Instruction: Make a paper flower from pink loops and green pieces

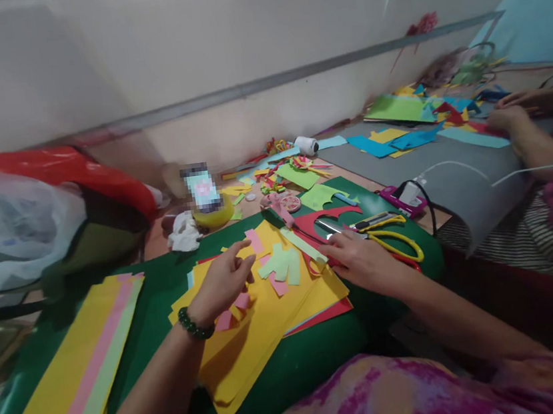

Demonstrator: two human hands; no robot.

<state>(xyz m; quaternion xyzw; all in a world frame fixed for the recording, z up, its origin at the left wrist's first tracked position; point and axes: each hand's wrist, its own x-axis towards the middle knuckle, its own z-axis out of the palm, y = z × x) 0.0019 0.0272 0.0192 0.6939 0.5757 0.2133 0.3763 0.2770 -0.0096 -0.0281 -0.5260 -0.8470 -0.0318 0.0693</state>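
Observation:
My left hand [222, 277], with a dark bead bracelet at the wrist, hovers over a stack of yellow paper sheets [245, 365]. Its thumb and forefinger are apart, with nothing visible between them. Small pink paper pieces [224, 320] lie beside and under it. Light green paper pieces [281, 263] rest in the middle of the stack. My right hand [363, 258] has its fingertips closed at the near end of a light green paper strip [304, 244]. Yellow-handled scissors [399, 245] and a utility knife [376, 220] lie just beyond this hand.
Long yellow, pink and green strips [82, 372] lie left on the green surface [320, 356]. Behind are a phone [202, 188] on a yellow round base, a tape dispenser [279, 208], paper scraps and a thread spool [306, 145]. At right, another person's hands [517, 113] work over a grey board.

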